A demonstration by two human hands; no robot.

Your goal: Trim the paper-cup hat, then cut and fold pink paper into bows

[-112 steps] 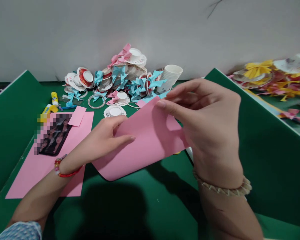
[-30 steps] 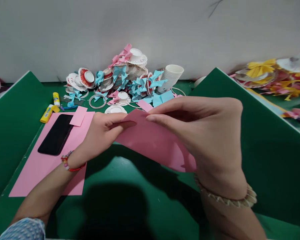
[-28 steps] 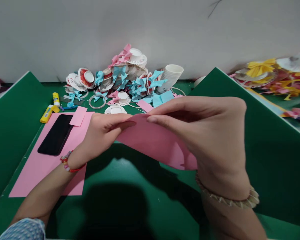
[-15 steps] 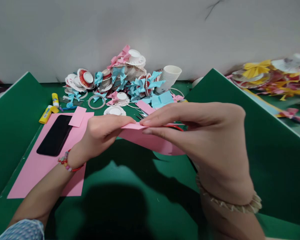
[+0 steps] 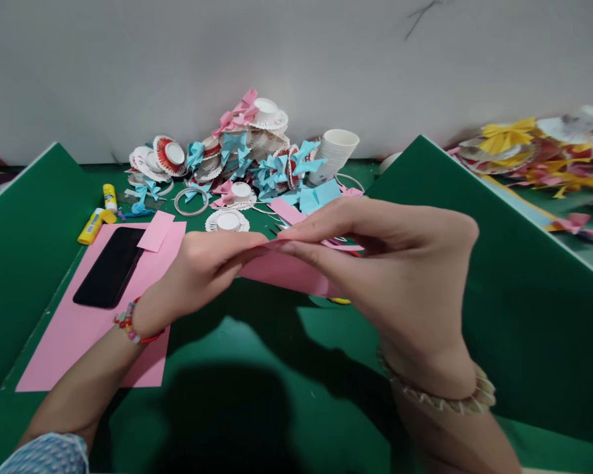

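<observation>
A piece of pink paper (image 5: 286, 268) is held up over the green table, its upper edge folded. My left hand (image 5: 212, 266) pinches this edge from the left. Close beside it, my right hand (image 5: 390, 263) presses the fold between thumb and fingers. Part of the paper is hidden behind the right hand. Scissors lie behind the hands, with only the blade tips (image 5: 278, 228) and bits of handle showing. On the left, a large pink sheet (image 5: 143, 365) lies flat, with a black phone (image 5: 109, 266) and a small pink paper piece (image 5: 157, 232) on it.
Small paper hats (image 5: 227, 221) with pink and blue bows are heaped at the wall. Stacked paper cups (image 5: 335, 155), tape rolls (image 5: 191, 201) and glue sticks (image 5: 91, 226) stand or lie nearby. Green partitions (image 5: 524, 283) flank the table; more crafts lie beyond the right one.
My right hand has shifted slightly left and pinches the fold more tightly. The folded edge looks thinner, and a yellow bit of scissors handle now shows below the paper.
</observation>
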